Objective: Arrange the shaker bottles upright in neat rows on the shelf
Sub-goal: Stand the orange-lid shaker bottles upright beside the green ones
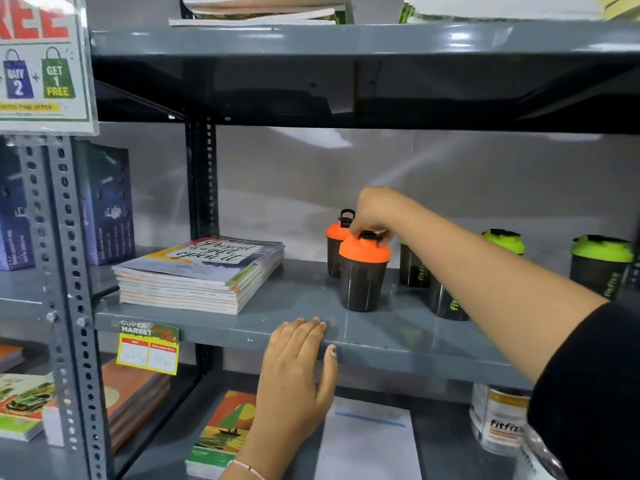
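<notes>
Two dark shaker bottles with orange lids stand upright on the grey shelf (301,296). My right hand (372,213) grips the lid of the front orange-lid bottle (363,271) from above. The rear orange-lid bottle (334,251) stands just behind it to the left. Green-lid shaker bottles stand to the right: one (412,268) and another (445,303) are partly hidden by my forearm, a third (504,241) is further back, and one more (601,265) is at the far right. My left hand (301,355) rests flat on the shelf's front edge, holding nothing.
A stack of notebooks (201,271) lies on the shelf's left part. A price tag (148,348) hangs on the front lip. Below are books (221,431), a white sheet (367,441) and a tub (495,417). The upper shelf (346,39) hangs close overhead.
</notes>
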{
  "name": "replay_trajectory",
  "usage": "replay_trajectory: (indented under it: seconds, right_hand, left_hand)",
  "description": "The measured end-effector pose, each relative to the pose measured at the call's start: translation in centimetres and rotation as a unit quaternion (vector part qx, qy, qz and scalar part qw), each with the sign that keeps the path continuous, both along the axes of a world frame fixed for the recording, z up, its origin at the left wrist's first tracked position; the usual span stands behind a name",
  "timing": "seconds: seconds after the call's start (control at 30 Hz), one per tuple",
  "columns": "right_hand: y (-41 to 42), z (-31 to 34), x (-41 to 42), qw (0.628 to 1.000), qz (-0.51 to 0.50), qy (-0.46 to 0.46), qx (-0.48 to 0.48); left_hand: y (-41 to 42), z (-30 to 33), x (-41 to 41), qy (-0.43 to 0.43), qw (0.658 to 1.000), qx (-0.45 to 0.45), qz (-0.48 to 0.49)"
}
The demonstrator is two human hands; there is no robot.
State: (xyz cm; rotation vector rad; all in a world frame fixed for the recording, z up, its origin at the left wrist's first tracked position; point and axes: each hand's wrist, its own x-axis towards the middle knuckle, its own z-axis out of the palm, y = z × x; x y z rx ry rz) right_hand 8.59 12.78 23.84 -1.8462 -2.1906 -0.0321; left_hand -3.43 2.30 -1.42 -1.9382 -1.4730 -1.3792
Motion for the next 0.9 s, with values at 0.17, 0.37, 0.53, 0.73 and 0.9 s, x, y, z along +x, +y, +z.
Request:
replay_trajectory:
  seconds: [0.17,0.37,0.53,0.73,0.9]
  right_hand:
    - [-0.3,0.7,0.7,0.999,0.009,-0.016,-0.037]
    - [0.4,0.9,2.9,0.985,0.131,-0.103,-0.048]
    - [1.0,1.2,3.7,0.978,0.144,-0.143,-0.059]
    - [1.7,1.0,4.4,0.987,0.125,-0.075,-0.070]
    - [1.6,0.3,4.0,0.994,0.099,-0.004,-0.053]
  left_hand:
    - [0.0,0.0,-0.2,0.006,1.000,0.000,-0.007]
    - [0.1,-0.1,-0.3,0.007,1.000,0.002,-0.010]
    - [0.4,-0.3,-0.3,0.009,1.000,0.014,-0.010]
    - [0.5,-0.5,-0.3,0.008,1.000,0.014,-0.006]
    - [0.5,-0.5,-0.3,0.007,1.000,0.007,-0.003]
